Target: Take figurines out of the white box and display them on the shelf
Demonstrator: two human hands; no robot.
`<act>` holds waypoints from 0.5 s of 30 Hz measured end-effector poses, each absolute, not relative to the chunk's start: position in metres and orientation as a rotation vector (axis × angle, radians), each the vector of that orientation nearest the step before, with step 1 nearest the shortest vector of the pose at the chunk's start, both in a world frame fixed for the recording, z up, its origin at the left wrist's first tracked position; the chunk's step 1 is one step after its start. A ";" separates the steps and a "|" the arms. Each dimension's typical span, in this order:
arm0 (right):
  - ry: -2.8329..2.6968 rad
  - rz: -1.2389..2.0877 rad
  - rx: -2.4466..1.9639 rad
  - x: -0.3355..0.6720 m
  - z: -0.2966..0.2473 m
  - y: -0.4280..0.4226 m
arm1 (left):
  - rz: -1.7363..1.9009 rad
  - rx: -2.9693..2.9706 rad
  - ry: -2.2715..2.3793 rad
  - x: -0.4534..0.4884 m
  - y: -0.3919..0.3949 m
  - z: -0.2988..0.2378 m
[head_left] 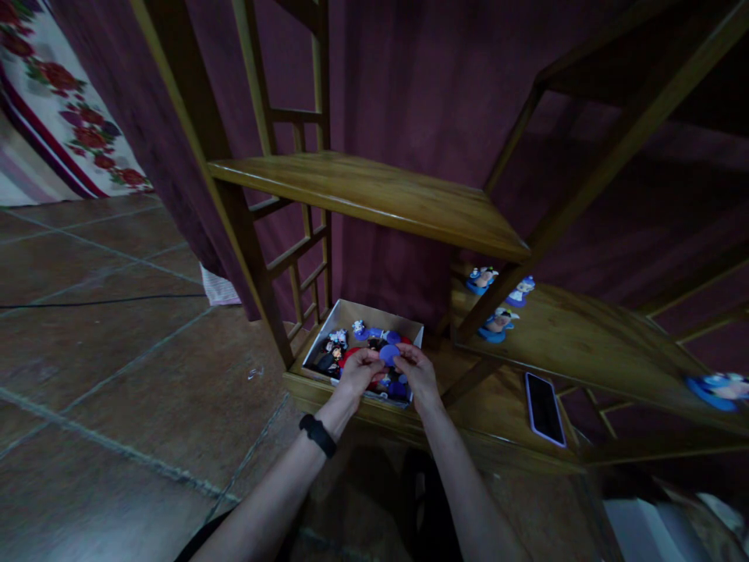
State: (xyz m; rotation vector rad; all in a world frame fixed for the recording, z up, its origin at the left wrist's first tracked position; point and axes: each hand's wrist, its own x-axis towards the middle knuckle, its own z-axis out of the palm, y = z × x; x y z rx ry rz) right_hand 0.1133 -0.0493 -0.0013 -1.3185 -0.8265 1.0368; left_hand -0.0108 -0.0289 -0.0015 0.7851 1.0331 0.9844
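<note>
My left hand [358,368] and my right hand [417,373] meet over a shallow white box [409,324] on the bottom shelf. Together they pinch a small blue round disc [388,354], the left from its left side, the right from its right. The box holds several small figurines [338,347] in blue, red and black. A black band sits on my left wrist.
A wooden shelf unit [374,191] stands against a dark purple curtain. Three small figurines on blue bases [497,300] stand on the right-hand shelf, another at its far right [717,388]. A phone [544,407] lies on the bottom board. Tiled floor to the left.
</note>
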 end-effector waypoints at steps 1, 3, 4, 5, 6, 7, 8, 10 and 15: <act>-0.830 1.034 -1.323 0.113 -0.002 -0.049 | 0.982 0.788 1.034 -0.011 -0.029 -0.002; -0.839 1.018 -1.333 0.112 -0.003 -0.049 | 0.974 0.796 1.032 -0.010 -0.030 -0.002; -0.846 1.007 -1.337 0.112 -0.003 -0.049 | 0.973 0.800 1.028 -0.010 -0.031 -0.002; -0.852 0.996 -1.341 0.112 -0.004 -0.048 | 0.972 0.803 1.025 -0.010 -0.031 -0.002; -0.860 0.984 -1.345 0.112 -0.005 -0.048 | 0.972 0.808 1.022 -0.010 -0.031 -0.002; -0.869 0.973 -1.352 0.112 -0.005 -0.048 | 0.972 0.812 1.021 -0.009 -0.031 -0.002; -0.879 0.963 -1.360 0.112 -0.006 -0.047 | 0.969 0.815 1.024 -0.009 -0.031 -0.002; -0.892 0.943 -1.379 0.113 -0.009 -0.046 | 0.958 0.820 1.026 -0.009 -0.031 -0.001; -0.894 0.910 -1.398 0.114 -0.013 -0.045 | 0.962 0.847 1.004 -0.008 -0.032 -0.001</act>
